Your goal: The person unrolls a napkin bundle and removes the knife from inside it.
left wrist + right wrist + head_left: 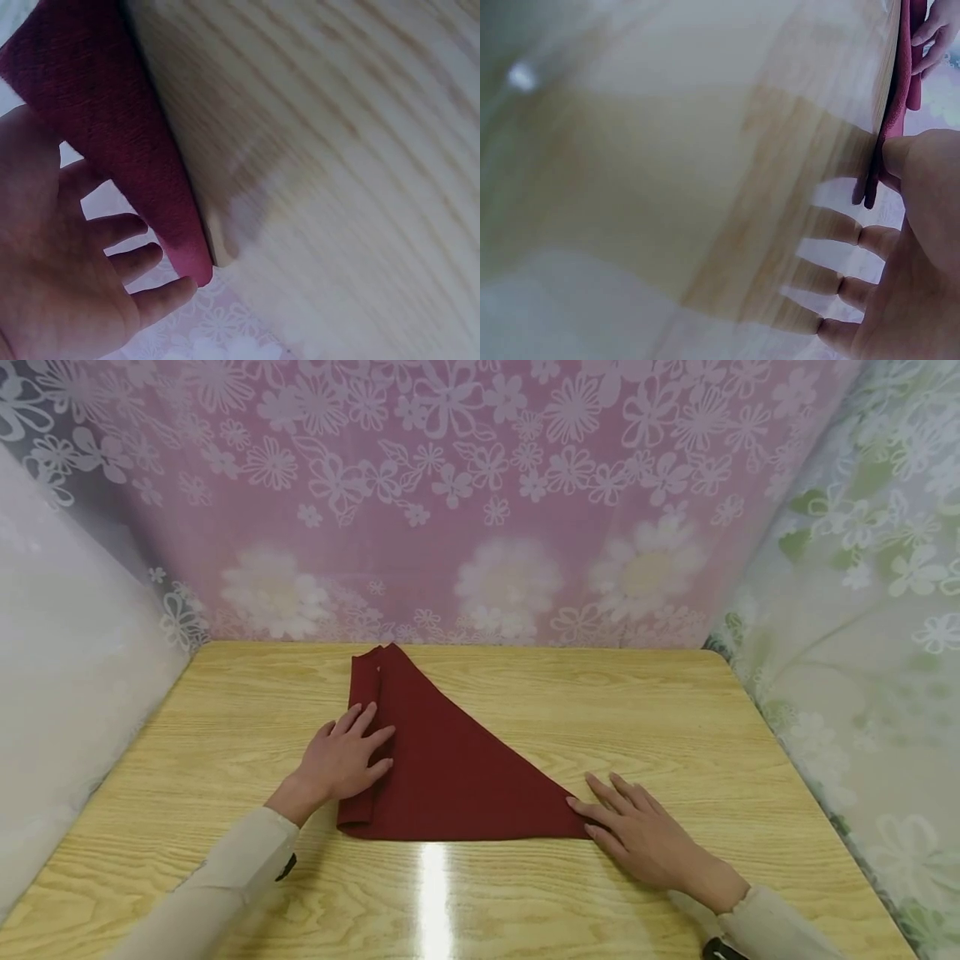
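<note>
A dark red cloth (457, 768) lies on the wooden table, its left side folded over into a narrow upright strip and its right side tapering to a point. My left hand (343, 762) rests with spread fingers on the folded strip; in the left wrist view its fingertips lie along the edge of the red cloth (127, 127). At the cloth's right tip, my right hand (647, 837) touches the fabric with thumb and index finger, the other fingers stretched over the wood. The right wrist view shows the thin cloth edge (894, 112) by the thumb.
The light wood table (675, 718) reaches to a pink flowered curtain (420, 527) at the back. A pale sheet (75, 652) hangs on the left, and a green and white flowered sheet (862, 635) on the right. Light glares off the table's front.
</note>
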Available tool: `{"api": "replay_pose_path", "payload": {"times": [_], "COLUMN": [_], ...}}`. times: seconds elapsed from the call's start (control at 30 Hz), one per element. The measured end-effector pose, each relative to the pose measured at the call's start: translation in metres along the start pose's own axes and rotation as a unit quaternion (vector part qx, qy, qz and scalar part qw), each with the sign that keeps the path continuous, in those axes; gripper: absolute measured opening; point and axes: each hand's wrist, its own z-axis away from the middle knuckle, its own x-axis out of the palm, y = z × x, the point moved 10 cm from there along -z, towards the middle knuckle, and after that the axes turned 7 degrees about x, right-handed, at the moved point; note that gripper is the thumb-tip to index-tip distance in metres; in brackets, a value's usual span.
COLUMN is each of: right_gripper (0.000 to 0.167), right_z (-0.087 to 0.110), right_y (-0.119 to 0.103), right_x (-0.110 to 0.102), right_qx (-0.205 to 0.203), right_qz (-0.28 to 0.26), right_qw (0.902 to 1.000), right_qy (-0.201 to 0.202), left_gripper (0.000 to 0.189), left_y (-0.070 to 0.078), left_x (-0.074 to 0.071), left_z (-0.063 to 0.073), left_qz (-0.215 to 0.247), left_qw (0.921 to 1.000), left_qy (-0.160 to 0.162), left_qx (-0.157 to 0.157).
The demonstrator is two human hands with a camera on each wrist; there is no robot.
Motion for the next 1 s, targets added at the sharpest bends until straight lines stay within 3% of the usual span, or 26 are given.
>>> {"api": "replay_pose_path", "payload": {"times": [0.27,0.57,1.0], "right_gripper": [0.042,0.043,0.042], "right_z": [0.001,0.0,0.0], "right_y": [0.0,0.002,0.003], "right_x": [0.002,0.003,0.002], "right_qx": [0.004,0.007,0.01], "right_qz": [-0.006,0.0,-0.001], "right_qw": [1.0,0.9999,0.9999], "right_qy": [-0.003,-0.008,-0.009], "left_gripper": [0.056,0.056,0.047], "left_y": [-0.008,-0.012,-0.016], "left_x": [0.013,0.015,0.008], "left_z": [0.002,0.003,0.007], "left_qz": [-0.001,0.003,0.018], "left_qw": [0.9994,0.9987,0.9994], "left_qy": [-0.03,-0.043,-0.016], "left_qx": [-0.019,-0.026,-0.024]}}
